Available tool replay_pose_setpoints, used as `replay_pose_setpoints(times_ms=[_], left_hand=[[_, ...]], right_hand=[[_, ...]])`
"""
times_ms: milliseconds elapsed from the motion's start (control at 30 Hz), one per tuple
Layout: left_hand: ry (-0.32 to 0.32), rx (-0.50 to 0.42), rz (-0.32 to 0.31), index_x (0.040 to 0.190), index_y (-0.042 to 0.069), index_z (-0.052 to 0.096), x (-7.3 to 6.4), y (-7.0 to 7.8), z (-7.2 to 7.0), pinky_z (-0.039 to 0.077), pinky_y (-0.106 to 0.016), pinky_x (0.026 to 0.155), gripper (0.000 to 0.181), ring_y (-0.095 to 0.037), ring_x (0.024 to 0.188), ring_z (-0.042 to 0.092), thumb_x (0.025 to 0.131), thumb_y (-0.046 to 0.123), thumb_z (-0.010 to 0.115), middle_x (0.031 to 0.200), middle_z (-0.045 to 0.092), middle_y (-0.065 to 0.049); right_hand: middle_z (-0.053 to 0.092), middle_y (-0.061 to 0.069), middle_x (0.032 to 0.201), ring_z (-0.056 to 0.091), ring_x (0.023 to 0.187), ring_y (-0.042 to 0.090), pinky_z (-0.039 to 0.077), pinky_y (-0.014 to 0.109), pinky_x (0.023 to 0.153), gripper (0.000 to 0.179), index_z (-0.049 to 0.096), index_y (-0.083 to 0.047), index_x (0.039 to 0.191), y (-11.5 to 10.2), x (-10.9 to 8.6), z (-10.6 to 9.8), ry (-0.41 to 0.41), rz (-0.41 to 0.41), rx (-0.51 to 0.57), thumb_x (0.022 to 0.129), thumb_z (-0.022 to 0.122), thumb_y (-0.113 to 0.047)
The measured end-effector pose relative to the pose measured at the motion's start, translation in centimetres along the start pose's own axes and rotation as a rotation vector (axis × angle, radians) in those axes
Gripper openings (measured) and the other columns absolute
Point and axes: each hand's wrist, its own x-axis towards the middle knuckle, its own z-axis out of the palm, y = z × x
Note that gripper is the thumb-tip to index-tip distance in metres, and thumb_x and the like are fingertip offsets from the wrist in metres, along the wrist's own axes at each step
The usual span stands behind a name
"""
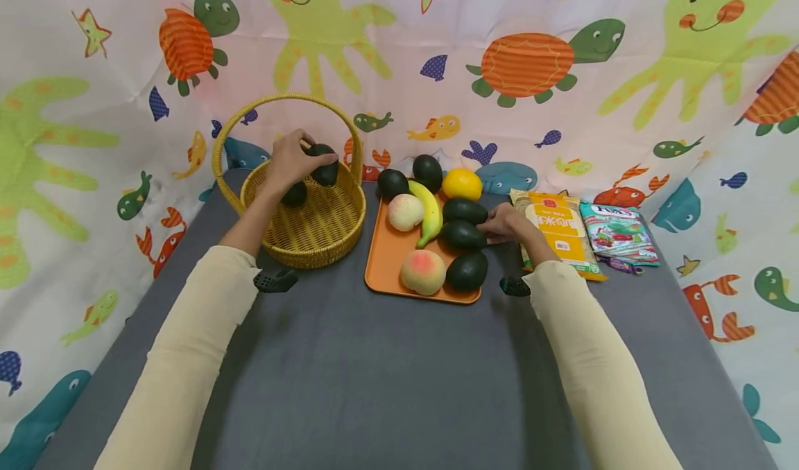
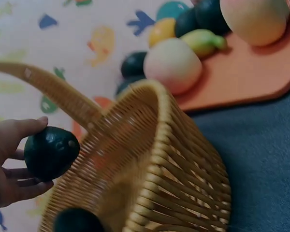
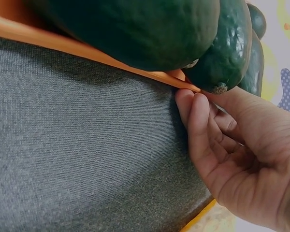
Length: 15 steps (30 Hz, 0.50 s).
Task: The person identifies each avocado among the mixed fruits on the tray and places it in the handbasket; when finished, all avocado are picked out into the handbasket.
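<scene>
Over the wicker basket [image 1: 312, 254], my left hand [image 1: 290, 158] holds a dark green avocado [image 1: 324, 166] between thumb and fingers, as the left wrist view also shows at close range. Another avocado [image 2: 78, 221] lies inside the basket, partly cut off in that view. On the orange tray [image 1: 383, 251] lie several more avocados [image 1: 467, 271], two peaches [image 1: 423, 272], a banana [image 1: 429, 210] and a yellow-orange round fruit [image 1: 462, 184]. My right hand [image 3: 241, 145] pinches the tray's right rim, its fingertips just below an avocado's stem end; the thumb tip is hidden.
Right of the tray lie a yellow food packet [image 1: 555, 231], a teal-and-red candy bag [image 1: 618, 233] and a small purple wrapped sweet [image 1: 620, 265]. The grey tabletop [image 1: 387, 380] reaches towards me. A sea-animal curtain [image 1: 399, 61] hangs behind and at both sides.
</scene>
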Motion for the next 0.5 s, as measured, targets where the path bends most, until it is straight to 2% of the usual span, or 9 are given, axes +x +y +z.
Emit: replay_pose_setpoints(times_ms=[100, 267, 433, 500], left_hand=[[0.011, 0.046, 0.002, 0.126, -0.005, 0.057, 0.6, -1.7, 1.4, 0.054, -0.054, 0.092, 0.061, -0.043, 0.111, 0.063, 0.092, 0.041, 0.079, 0.128, 0.063, -0.029], [0.02, 0.113, 0.004, 0.124, -0.007, 0.056, 1.0, -3.8, 3.2, 0.052, -0.057, 0.095, 0.057, -0.045, 0.112, 0.061, 0.091, 0.031, 0.081, 0.125, 0.061, -0.031], [0.006, 0.193, 0.0, 0.121, -0.008, 0.057, 1.6, -4.4, 4.0, 0.051, -0.055, 0.094, 0.047, -0.044, 0.109, 0.061, 0.095, 0.025, 0.078, 0.119, 0.062, -0.03], [0.0, 0.206, 0.003, 0.123, -0.009, 0.059, 1.8, -4.3, 4.1, 0.051, -0.055, 0.097, 0.046, -0.045, 0.113, 0.061, 0.097, 0.025, 0.075, 0.123, 0.063, -0.03]], right_hand=[[0.063, 0.0, 0.076, 0.067, 0.065, 0.008, 0.061, 0.021, 0.07, 0.019, 0.069, -0.001, 0.104, 0.2, 0.1, 0.3, -0.009, 0.008, -0.01, 0.098, 0.072, -0.019], [0.062, 0.001, 0.076, 0.068, 0.065, 0.008, 0.061, 0.021, 0.069, 0.02, 0.068, 0.0, 0.103, 0.5, 0.3, 0.5, 0.002, 0.0, -0.031, 0.098, 0.072, -0.019], [0.062, 0.001, 0.076, 0.067, 0.064, 0.007, 0.061, 0.021, 0.067, 0.018, 0.068, -0.002, 0.098, 0.5, 0.4, 0.4, 0.022, -0.018, -0.036, 0.097, 0.072, -0.019], [0.062, 0.001, 0.076, 0.067, 0.063, 0.007, 0.061, 0.021, 0.067, 0.017, 0.067, -0.003, 0.095, 0.4, 0.3, 0.3, 0.029, -0.016, -0.038, 0.096, 0.072, -0.019]])
